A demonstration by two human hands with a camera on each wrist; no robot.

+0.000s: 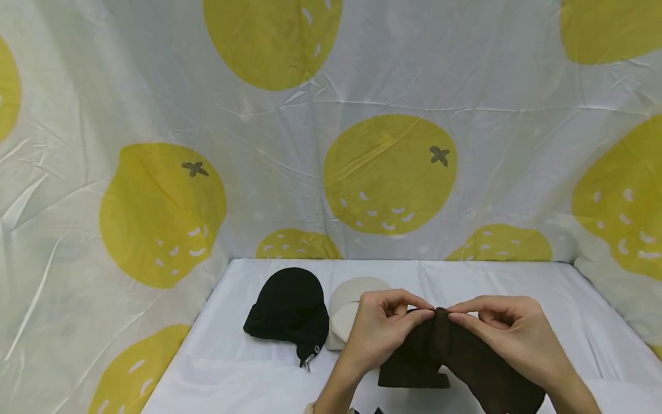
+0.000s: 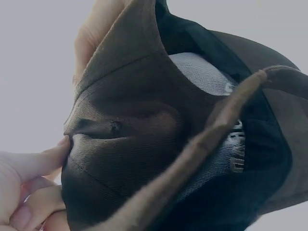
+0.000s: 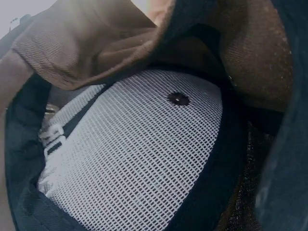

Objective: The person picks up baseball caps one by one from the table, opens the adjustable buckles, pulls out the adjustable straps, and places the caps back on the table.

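Note:
A dark brown cap (image 1: 483,356) is held up above the white surface between both hands. My left hand (image 1: 380,328) pinches its upper edge between thumb and forefinger. Just to the right, my right hand (image 1: 517,330) pinches the same edge the same way, with the fingertips of both hands close together. In the left wrist view the brown fabric is dented inward, and part of the inside with light lining and lettering shows. The right wrist view looks into the cap, at its white mesh lining (image 3: 139,144) and dark inner band (image 3: 231,159).
A black cap (image 1: 289,305) with a metal buckle on its strap lies to the left on the white cloth surface (image 1: 222,379). Beside it sits a cream cap (image 1: 343,310), partly hidden behind my left hand. A lemon-patterned curtain (image 1: 279,172) hangs at the back and sides.

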